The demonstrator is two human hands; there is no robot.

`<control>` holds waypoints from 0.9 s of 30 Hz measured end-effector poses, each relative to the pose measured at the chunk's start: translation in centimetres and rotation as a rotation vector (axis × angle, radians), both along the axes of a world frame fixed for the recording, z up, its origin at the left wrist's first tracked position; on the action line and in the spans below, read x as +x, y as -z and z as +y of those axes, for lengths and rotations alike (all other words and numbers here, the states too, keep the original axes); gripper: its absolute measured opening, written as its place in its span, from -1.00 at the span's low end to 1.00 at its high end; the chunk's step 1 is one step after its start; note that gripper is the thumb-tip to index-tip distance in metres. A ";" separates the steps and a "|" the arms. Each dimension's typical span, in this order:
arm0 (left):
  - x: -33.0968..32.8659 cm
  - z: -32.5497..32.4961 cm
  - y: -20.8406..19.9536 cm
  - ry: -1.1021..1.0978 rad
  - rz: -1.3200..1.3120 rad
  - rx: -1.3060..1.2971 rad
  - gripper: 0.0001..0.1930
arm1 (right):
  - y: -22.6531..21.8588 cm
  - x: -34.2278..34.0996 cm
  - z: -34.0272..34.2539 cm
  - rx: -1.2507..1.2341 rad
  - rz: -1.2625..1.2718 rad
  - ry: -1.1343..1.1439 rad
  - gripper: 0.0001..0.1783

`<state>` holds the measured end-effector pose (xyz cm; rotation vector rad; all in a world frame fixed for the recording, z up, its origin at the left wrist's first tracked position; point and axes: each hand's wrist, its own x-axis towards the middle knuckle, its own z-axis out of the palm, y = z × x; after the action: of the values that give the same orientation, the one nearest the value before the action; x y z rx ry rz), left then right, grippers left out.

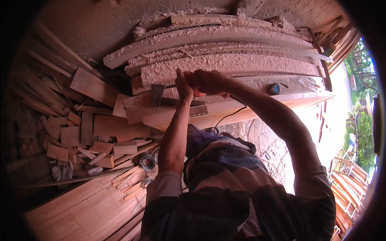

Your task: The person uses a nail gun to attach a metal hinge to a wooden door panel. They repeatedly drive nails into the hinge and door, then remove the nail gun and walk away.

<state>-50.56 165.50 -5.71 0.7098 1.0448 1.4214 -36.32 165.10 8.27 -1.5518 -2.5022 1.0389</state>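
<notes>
My right hand (212, 81) is closed around a red-orange power tool (198, 92), mostly hidden by the fingers. A dark cable (231, 115) loops down near it toward my waist. Right beside it, my left hand (184, 87) is closed with the thumb pointing up; what its fingers grip is hidden. Both hands are over the near side of a workbench (241, 103) strewn with shavings. To the left of my left hand stands a grey metal plate (158, 94). Below the hands, a metal strip with holes, like a hinge (198, 110), lies near the bench edge.
A blue and black tape measure (275, 88) lies on the bench to the right. Long boards (217, 37) covered in shavings lie behind. Wood offcuts (116, 126) are heaped at the left, with wire coils (147, 162) near them. Wooden frames (349, 186) stand outside at the right.
</notes>
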 end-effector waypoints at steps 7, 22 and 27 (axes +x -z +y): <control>0.9 0.3 0.2 -0.001 0.059 -0.029 -0.30 | 0.5 0.7 0.2 -0.208 0.084 0.106 -0.31; 1.4 -0.1 0.7 -0.034 -0.026 -0.048 -0.33 | 0.5 0.4 -0.3 -0.197 -0.017 0.146 -0.46; 0.8 0.9 -0.6 0.016 -0.019 0.001 -0.31 | -2.6 0.1 -0.3 -0.126 -0.117 0.080 -0.46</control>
<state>-49.76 166.40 -5.08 0.7029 1.0220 1.4125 -36.23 164.81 10.87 -1.7802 -2.4676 1.1479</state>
